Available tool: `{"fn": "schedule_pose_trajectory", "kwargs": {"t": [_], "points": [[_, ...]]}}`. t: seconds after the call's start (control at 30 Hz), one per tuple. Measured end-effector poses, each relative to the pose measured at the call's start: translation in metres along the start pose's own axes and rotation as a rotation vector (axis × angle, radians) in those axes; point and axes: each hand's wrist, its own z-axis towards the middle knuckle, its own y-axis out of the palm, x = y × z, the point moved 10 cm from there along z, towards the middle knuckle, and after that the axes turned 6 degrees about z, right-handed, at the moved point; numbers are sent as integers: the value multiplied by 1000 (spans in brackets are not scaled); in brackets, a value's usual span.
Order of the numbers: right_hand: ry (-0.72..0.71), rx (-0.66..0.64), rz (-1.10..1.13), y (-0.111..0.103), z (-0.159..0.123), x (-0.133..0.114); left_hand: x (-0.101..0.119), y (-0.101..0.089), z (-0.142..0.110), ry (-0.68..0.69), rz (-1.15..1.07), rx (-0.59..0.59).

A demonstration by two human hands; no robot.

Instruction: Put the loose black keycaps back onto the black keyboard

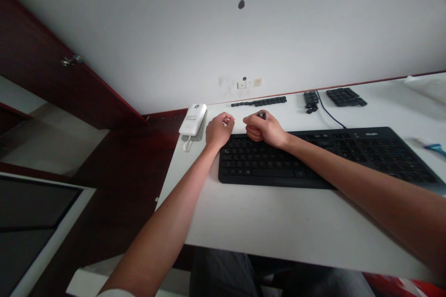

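Observation:
My left hand (219,131) is closed in a loose curl just beyond the keyboard's far left corner, thumb and fingertips together; anything between them is too small to make out. Over the keyboard's upper left part, my right hand (265,128) makes a fist around a small dark object (261,114), whose end pokes out at the top; its kind cannot be told. The black keyboard (272,172) lies flat on the white desk, partly covered by my right forearm. Behind the hands runs a row of loose black keycaps (269,101).
More black keycaps sit in a small cluster (311,100) and a larger block (344,97) near the wall. A cable (327,111) runs from the keyboard. A white power bank (193,119) rests by the left edge, a blue-handled brush (435,148) at the right.

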Motion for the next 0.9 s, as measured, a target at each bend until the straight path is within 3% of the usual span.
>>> {"fn": "schedule_pose_trajectory", "kwargs": {"t": [0.13,0.6,0.8,0.9], "points": [[12,43,3,-10,2,1,-1,0,-1,-1,0,3],[40,40,25,-9,3,4,2,-1,-1,11,0,2],[41,182,295,-34,4,-1,2,-4,-2,7,-1,21],[50,187,371,-36,3,-4,3,-4,-2,19,-4,16]]}}
